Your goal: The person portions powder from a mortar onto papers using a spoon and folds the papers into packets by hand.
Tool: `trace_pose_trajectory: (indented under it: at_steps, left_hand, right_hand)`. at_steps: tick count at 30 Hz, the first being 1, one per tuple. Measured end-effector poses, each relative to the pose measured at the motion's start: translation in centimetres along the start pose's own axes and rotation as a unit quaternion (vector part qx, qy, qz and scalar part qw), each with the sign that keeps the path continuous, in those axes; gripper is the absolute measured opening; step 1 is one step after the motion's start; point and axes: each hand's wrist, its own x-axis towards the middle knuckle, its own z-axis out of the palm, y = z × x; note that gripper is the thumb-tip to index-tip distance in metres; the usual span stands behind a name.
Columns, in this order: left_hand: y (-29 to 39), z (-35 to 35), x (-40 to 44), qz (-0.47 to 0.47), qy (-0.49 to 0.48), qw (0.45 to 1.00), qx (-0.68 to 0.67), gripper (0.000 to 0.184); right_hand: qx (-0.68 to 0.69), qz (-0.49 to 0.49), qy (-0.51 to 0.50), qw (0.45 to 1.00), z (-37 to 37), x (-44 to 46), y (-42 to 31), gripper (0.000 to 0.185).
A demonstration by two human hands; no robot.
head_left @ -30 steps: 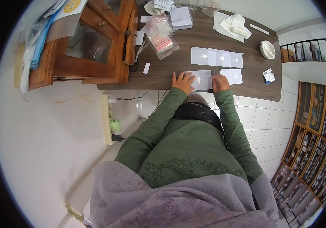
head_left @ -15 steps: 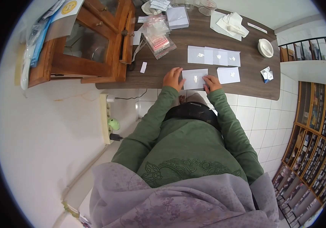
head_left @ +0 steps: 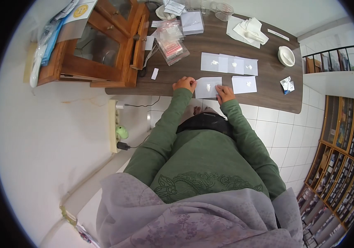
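Observation:
A white paper sheet (head_left: 203,93) with a small heap of white powder (head_left: 208,87) lies at the table's front edge. My left hand (head_left: 185,84) pinches its upper left corner. At its right edge, my right hand (head_left: 225,94) has thumb and fingertips closed on the paper. Just to the right lies another paper (head_left: 239,85) bearing a white heap. Farther back, three overlapping papers (head_left: 210,57) form a row, each with powder on it.
A white mortar (head_left: 286,56) and a torn foil packet (head_left: 287,85) are at the right. Plastic bags (head_left: 172,48), a paper stack (head_left: 192,22) and crumpled tissue (head_left: 250,31) lie toward the back. A wooden cabinet (head_left: 90,66) stands at the left.
My left hand has gone from resting beside the paper to pinching its upper left corner. The view has shifted slightly; the powder heaps stay on their papers.

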Motion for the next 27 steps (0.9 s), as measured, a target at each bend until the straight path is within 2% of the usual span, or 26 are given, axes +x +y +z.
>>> trace_pose_trajectory:
  at_steps: [4,7,27]
  left_hand:
    - [0.6,0.6,0.1,-0.018,0.023,0.996,-0.080,0.016]
    - [1.2,1.4,0.4,-0.038,0.017,0.971,-0.235,0.013]
    - [3.6,1.9,0.4,-0.020,0.041,0.965,-0.260,0.014]
  right_hand:
    - [-0.010,-0.007,-0.015,1.000,-0.3,0.1,0.0,0.038]
    - [-0.021,-0.012,-0.023,0.999,-0.4,0.2,-0.1,0.038]
    - [-0.029,-0.032,-0.030,0.999,-0.2,0.0,0.6,0.039]
